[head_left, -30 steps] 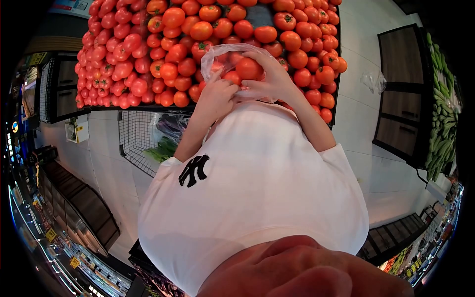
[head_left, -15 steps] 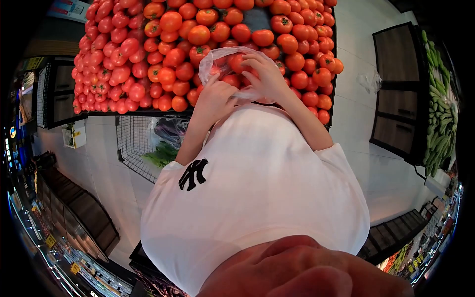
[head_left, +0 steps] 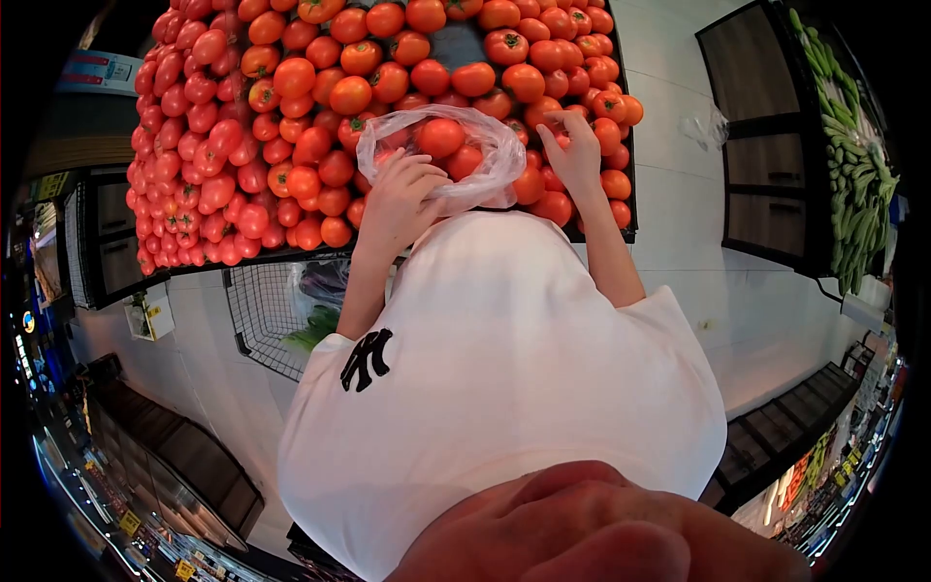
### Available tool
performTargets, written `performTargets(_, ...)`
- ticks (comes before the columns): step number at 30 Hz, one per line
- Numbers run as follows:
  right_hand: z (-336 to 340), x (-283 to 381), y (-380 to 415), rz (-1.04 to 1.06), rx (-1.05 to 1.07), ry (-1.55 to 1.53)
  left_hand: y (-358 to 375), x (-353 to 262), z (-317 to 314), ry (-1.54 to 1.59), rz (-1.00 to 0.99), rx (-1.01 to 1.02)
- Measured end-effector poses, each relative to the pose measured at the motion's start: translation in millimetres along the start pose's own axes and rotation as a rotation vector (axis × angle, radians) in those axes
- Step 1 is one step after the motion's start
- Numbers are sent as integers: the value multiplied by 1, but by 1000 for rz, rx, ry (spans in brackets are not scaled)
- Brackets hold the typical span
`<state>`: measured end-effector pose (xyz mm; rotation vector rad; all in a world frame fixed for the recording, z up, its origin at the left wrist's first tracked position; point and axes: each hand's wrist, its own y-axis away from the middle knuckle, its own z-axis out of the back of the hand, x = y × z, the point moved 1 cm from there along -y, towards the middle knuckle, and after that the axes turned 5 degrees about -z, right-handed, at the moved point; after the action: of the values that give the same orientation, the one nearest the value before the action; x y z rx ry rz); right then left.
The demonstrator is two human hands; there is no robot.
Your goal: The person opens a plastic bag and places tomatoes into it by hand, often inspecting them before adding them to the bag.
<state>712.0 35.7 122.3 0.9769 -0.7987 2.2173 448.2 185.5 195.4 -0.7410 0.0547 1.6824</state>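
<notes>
A clear plastic bag lies with its mouth open at the front of the tomato display, and a few tomatoes sit inside it. My left hand grips the bag's near left rim, fingers bent over the film. To the right of the bag, my right hand hovers close over loose red tomatoes. Its thumb and fingers are apart, with nothing between them. The bag's lower part is partly hidden by my left hand and my white shirt.
Pinkish tomatoes fill the display's left side. Below its front edge stands a wire basket with leafy greens. Green vegetables lie on a stand at the right. A crumpled plastic bag is near that stand.
My right hand has left the bag and moved right, over the loose tomatoes. My left hand stays at the bag, whose mouth now shows wider. The view has shifted slightly.
</notes>
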Motion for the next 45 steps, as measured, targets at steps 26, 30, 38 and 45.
performTargets(26,-22,26,-54,85,-76,108,-15,-20,3,43,-122,-180)
performTargets(30,-4,69,-27,-177,267,-901,-21,-20,0,201,103,-308)
performTargets(38,-6,108,9,-89,584,-1085,-35,-34,-11,409,253,-284)
performTargets(45,2,102,14,-23,628,-799,-20,-23,-20,187,142,-275)
